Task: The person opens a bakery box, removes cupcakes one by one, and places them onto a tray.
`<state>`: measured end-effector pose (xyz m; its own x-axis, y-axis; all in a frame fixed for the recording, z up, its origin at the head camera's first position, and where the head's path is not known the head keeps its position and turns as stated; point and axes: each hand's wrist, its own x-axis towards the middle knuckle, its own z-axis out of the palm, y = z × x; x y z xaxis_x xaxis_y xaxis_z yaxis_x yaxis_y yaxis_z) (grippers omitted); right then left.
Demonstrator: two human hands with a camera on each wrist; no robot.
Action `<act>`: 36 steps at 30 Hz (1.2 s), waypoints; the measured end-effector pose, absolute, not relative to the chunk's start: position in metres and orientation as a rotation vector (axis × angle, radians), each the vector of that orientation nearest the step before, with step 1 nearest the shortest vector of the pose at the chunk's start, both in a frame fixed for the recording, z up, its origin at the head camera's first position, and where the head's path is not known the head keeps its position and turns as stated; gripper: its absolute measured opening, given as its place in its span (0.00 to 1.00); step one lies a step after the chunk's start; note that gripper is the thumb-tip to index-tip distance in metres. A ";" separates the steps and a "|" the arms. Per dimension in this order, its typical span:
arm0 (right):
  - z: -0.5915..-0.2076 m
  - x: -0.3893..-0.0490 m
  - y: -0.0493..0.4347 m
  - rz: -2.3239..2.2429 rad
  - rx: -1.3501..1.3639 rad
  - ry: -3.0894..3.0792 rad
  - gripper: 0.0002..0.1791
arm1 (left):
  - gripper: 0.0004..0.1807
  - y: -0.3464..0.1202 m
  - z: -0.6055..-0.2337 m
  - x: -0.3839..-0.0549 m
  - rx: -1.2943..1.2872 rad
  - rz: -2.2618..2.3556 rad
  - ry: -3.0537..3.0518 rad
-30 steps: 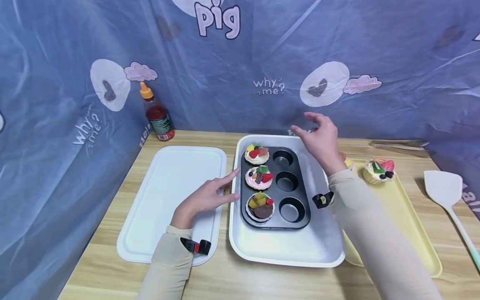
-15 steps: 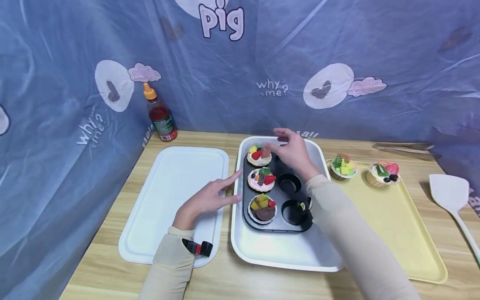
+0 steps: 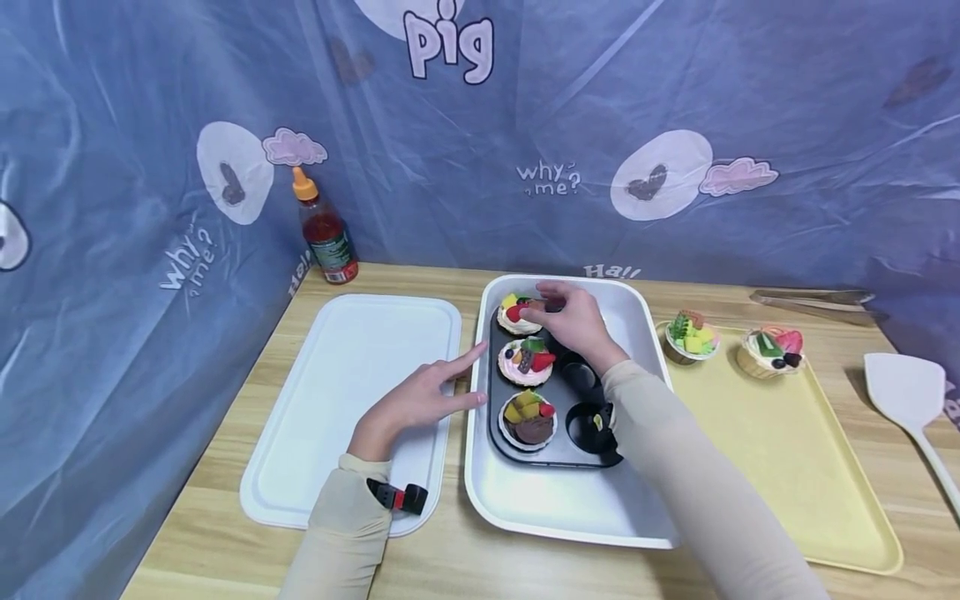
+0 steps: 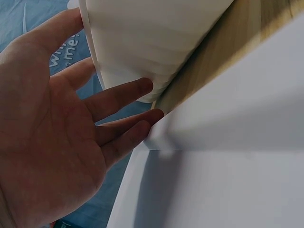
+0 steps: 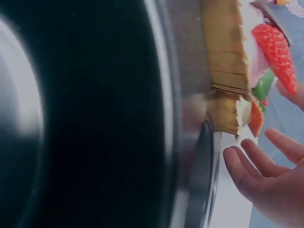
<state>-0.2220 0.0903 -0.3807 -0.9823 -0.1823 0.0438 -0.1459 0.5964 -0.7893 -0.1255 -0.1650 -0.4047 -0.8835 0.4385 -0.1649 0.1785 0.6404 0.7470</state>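
My right hand (image 3: 577, 325) reaches over the far end of a dark muffin tin (image 3: 495, 450), its thumb above the far left fruit tart (image 3: 514, 323). In the right wrist view the right hand (image 5: 273, 183) shows loosely bent fingers just beside that tart, with a gap to it. Two more tarts fill the left row: one with pink cream (image 3: 521, 367) in the middle, one with chocolate and yellow fruit (image 3: 527, 421) nearest. My left hand (image 3: 420, 396) has spread fingers at the left rim of the white deep tray (image 3: 570, 508) that holds the tin; its palm holds nothing.
A flat white tray (image 3: 337, 400) lies on the left. To the right, a yellow tray (image 3: 772, 450) bears a cupcake (image 3: 690, 337) and a tart (image 3: 770, 352). Beyond it are tongs (image 3: 813, 302) and a white spatula (image 3: 903, 387). A sauce bottle (image 3: 327, 237) stands at the back left.
My right hand has moved left and down from above the tray's far right corner to the far left tart. The left hand stays at the tray rim. The tarts keep their cups.
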 end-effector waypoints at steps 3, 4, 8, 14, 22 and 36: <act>-0.386 -0.221 0.090 -1.315 -0.314 2.800 0.33 | 0.42 -0.165 -0.405 -0.125 0.493 1.100 2.529; -0.387 -0.220 0.090 -1.300 -0.325 2.806 0.33 | 0.42 -0.165 -0.405 -0.125 0.498 1.100 2.529; -0.390 -0.218 0.089 -1.273 -0.369 2.835 0.32 | 0.42 -0.164 -0.405 -0.125 0.522 1.103 2.528; -0.393 -0.217 0.089 -1.283 -0.409 2.865 0.29 | 0.42 -0.164 -0.405 -0.126 0.532 1.094 2.534; -0.396 -0.218 0.086 -1.308 -0.429 2.887 0.26 | 0.42 -0.163 -0.403 -0.126 0.523 1.093 2.536; -0.401 -0.222 0.082 -1.301 -0.393 2.903 0.23 | 0.42 -0.164 -0.405 -0.125 0.494 1.094 2.545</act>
